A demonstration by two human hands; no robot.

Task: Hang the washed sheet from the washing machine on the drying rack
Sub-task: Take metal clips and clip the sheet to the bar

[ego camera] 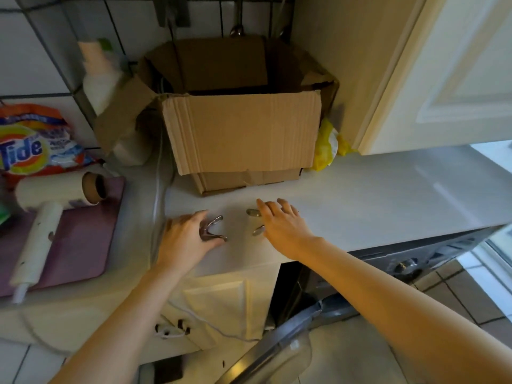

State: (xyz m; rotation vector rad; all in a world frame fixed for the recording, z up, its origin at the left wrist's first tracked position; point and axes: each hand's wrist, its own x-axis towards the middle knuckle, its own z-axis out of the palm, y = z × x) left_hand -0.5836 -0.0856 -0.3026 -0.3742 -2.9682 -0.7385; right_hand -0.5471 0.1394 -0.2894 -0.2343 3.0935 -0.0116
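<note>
Desk, left edge: Tide bag (30,145) against the tiled wall. Just in front of it a white dryer (47,214) lies on a purple mat (83,245), barrel toward the bag, handle toward the front edge. A white bottle (99,79) stands at the back edge, touching the left flap of the box.

Thin white cord (158,173) runs from the back, past the box's left side and over the front edge.

Box (243,134): cardboard, open top, flaps up, at back centre of the desk (388,195).

Left hand (182,239): near the front edge, in front of the box. Fingers curled, thumb and fingers pinching the closed end of a V-shaped metal clip (212,231); the clip's two arms point right.

Right hand (282,225): just right of the clip, palm down, fingers straight and spread. It lies over two small metal pieces (253,212) on the desk, whose ends show at its left side. Exact kind of piece: cannot tell.

Yellow bag (327,145): wedged between the box's right side and the wall cupboard.

Washer (415,261): grey, under the right part of the desk, dial visible. Its door (277,347) is swung open toward the camera, below the right forearm.

Sheet: drum interior hidden behind the arm and door frame; location cannot be told.
</note>
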